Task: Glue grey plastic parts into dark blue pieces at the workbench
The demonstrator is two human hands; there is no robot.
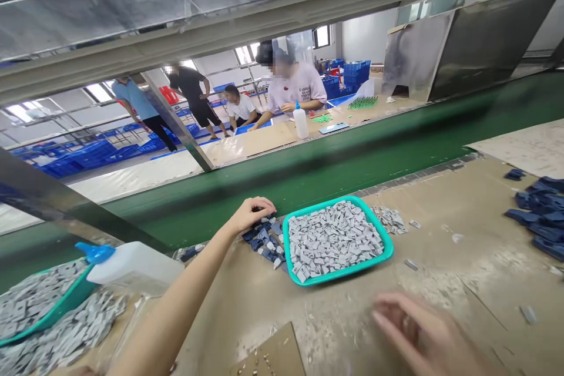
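Small dark-blue squarish plastic pieces lie heaped at the bench's far edge, against a teal plastic tray of grey chips. The left hand curls its fingertips onto the heap, but its grip is unclear. The right hand is blurred at the near edge, its state unreadable.

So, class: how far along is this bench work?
Done: the teal plastic tray is heaped with small grey square pieces. In hand: the left hand touches a mixed pile of dark blue and grey pieces beside it; the right hand is blurred. Left: probably the dark blue pieces heaped at right.
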